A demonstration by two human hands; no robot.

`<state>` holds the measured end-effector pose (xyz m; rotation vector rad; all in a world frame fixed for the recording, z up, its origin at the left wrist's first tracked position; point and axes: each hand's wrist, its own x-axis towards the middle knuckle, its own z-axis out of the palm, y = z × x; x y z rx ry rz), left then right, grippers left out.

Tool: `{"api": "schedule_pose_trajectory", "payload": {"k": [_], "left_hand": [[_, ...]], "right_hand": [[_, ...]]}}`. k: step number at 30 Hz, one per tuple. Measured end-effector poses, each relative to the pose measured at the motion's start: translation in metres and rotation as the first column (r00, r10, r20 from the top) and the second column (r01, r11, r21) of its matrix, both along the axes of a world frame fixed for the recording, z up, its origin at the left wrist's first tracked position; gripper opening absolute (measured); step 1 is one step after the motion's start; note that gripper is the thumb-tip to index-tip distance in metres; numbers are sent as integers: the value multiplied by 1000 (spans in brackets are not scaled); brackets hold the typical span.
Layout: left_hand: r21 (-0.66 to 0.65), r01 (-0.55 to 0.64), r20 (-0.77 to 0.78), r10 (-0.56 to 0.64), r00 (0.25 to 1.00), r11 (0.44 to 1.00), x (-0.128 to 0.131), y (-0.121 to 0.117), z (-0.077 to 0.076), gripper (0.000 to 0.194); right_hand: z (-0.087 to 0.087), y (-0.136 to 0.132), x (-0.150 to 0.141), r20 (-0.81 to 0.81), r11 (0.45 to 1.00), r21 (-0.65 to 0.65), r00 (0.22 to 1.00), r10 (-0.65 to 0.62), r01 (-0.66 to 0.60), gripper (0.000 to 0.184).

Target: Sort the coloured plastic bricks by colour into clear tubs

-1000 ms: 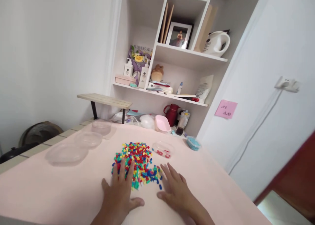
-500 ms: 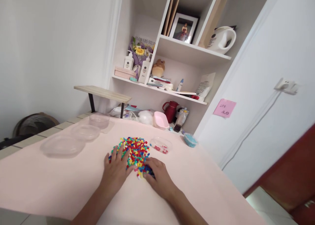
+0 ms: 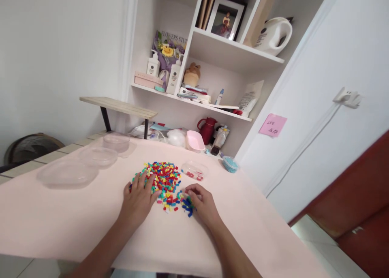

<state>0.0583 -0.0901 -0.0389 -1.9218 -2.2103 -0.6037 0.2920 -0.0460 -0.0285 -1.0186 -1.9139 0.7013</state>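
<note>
A pile of small coloured plastic pieces (image 3: 162,176), red, yellow, green, blue and white, is spread on the pink tabletop (image 3: 170,237). My left hand (image 3: 138,195) lies palm down over the pile's left edge, fingers stretched and apart. To the right of the pile is a small cluster of mostly dark blue pieces (image 3: 187,206). Beside it my right hand (image 3: 203,203) has its fingers curled and thumb drawn in; whatever is between the fingertips is too small to make out. Just behind, a clear oval container (image 3: 194,165) holds a few red pieces.
Three clear containers, a large one (image 3: 67,176), a middle one (image 3: 99,156) and a round one (image 3: 116,142), line the left side. A tub of light blue bits (image 3: 231,164) stands at the right. Behind are a pink dish (image 3: 195,140), a dark red jug (image 3: 207,130) and a wooden stand (image 3: 118,106).
My right hand has lifted and curled its fingers, uncovering the dark blue cluster. Some pieces at the pile's near edge have shifted. My left hand still rests spread on the pile.
</note>
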Motion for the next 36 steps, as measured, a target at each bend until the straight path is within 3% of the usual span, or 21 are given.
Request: {"api": "schedule_pose_trajectory", "payload": {"k": [4,6,11,14,18,23,25,28,32,36], "left_hand": [[8,9,-12,-9,1000,1000,0,0,-1,55],[-3,16,-20,-16,1000,1000,1,-1,0,55],[-20,17,-56,-18,998,1000,1,-1,0,54],[-12,12,-64,-13,998,1000,0,-1,-1,54],[-18,10,-58,-11,998,1000,0,1,-1,53],[-19,9,-57,-10,998,1000,-1,1,-1,53],[-16,12,-55,-13,998,1000,-1,0,-1,52],[-19,21,-51,-22,998,1000,0,0,0,51],[-14,34,-52,-35,998,999,0,0,-1,49],[34,52,-58,-50,997,998,0,1,-5,48]], "right_hand": [[3,-6,-2,316,986,130,947,60,-105,29],[4,-8,-2,375,983,134,925,65,-124,39],[2,-5,0,316,985,119,946,80,-123,39],[-2,0,3,149,994,84,987,63,-77,49],[-10,9,8,-44,996,58,997,-65,67,51],[-8,11,12,2,975,132,984,-179,178,33],[-2,6,10,74,975,159,983,-165,152,28],[7,-5,4,249,972,236,966,-63,3,23],[11,-14,-4,426,947,259,902,64,-190,35],[6,-10,-2,441,962,213,895,60,-170,23]]}}
